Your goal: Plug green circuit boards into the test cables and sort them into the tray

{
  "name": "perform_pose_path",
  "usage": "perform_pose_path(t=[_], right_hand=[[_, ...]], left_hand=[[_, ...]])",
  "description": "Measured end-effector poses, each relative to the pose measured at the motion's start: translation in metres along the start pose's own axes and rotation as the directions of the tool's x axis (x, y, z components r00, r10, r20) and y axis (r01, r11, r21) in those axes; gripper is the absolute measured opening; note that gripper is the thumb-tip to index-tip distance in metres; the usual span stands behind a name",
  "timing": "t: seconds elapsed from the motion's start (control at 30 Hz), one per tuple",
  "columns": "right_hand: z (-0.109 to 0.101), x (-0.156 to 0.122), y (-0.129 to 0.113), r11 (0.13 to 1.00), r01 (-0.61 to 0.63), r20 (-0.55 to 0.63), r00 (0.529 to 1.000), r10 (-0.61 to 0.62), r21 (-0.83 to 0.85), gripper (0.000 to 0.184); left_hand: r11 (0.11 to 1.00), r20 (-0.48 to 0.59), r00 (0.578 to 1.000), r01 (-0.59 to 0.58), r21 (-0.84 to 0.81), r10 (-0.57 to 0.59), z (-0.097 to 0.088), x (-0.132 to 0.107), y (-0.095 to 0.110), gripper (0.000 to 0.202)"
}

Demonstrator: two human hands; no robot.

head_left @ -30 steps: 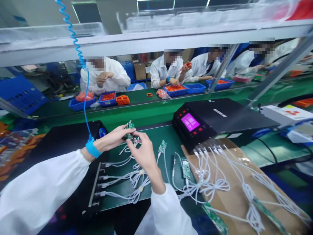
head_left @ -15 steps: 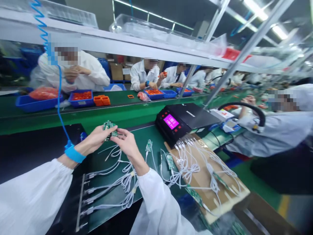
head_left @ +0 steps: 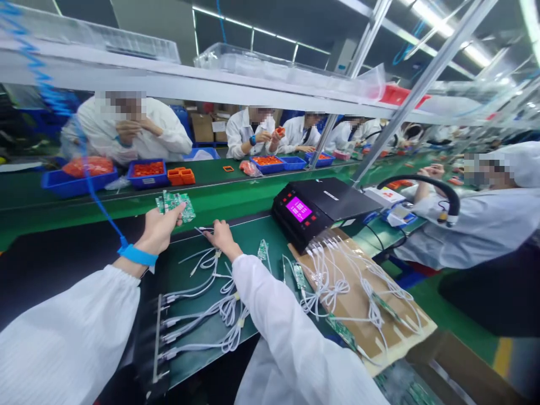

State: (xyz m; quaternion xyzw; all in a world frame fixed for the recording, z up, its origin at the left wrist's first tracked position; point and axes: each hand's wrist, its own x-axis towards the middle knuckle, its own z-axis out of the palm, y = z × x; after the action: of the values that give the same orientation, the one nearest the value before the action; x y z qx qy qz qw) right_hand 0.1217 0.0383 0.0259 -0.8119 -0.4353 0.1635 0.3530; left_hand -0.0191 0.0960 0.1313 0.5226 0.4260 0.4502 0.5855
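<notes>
Several green circuit boards [head_left: 181,203] are gripped in my left hand [head_left: 161,225], fanned out between thumb and fingers above the bench. A blue wrist strap [head_left: 137,255] with a blue cord circles that wrist. My right hand [head_left: 223,237] reaches down near the back edge of the green mat [head_left: 253,226], fingers pinched at a thin, pale piece whose kind I cannot make out. Below it lie bundled white cables [head_left: 228,312], plugged into a metal strip [head_left: 158,337] at the front left. More circuit boards [head_left: 300,277] rest to the right, joined to white cables.
A black tester [head_left: 312,211] with a lit pink screen stands right of my hands, its cables running over a cardboard sheet [head_left: 363,287]. Blue trays [head_left: 147,179] with orange parts line the far belt. A slanted metal post [head_left: 422,93] rises at right. Co-workers sit opposite and at right.
My hands have parted. The left has moved slightly left and up with the circuit boards; the right has let go of them and lowered to the mat's back edge.
</notes>
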Motion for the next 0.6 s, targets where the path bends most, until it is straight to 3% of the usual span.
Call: perform_pose_path(t=[0.17, 0.3, 0.6], right_hand=[[0.013, 0.021, 0.016, 0.989, 0.128, 0.161, 0.977, -0.138, 0.073, 0.028], [0.008, 0.028, 0.021, 0.955, 0.209, 0.179, 0.952, -0.248, 0.211, 0.022], [-0.006, -0.004, 0.015, 0.827, 0.267, 0.155, 0.909, -0.387, 0.495, 0.021]], left_hand=[[1.0, 0.021, 1.0, -0.023, -0.001, 0.023, 0.001, -0.002, -0.001, 0.025], [0.999, -0.003, 1.0, -0.026, 0.022, 0.026, 0.001, 0.0, -0.002, 0.023], [0.993, 0.002, 0.997, -0.078, 0.083, 0.078, -0.005, 0.007, -0.005, 0.022]])
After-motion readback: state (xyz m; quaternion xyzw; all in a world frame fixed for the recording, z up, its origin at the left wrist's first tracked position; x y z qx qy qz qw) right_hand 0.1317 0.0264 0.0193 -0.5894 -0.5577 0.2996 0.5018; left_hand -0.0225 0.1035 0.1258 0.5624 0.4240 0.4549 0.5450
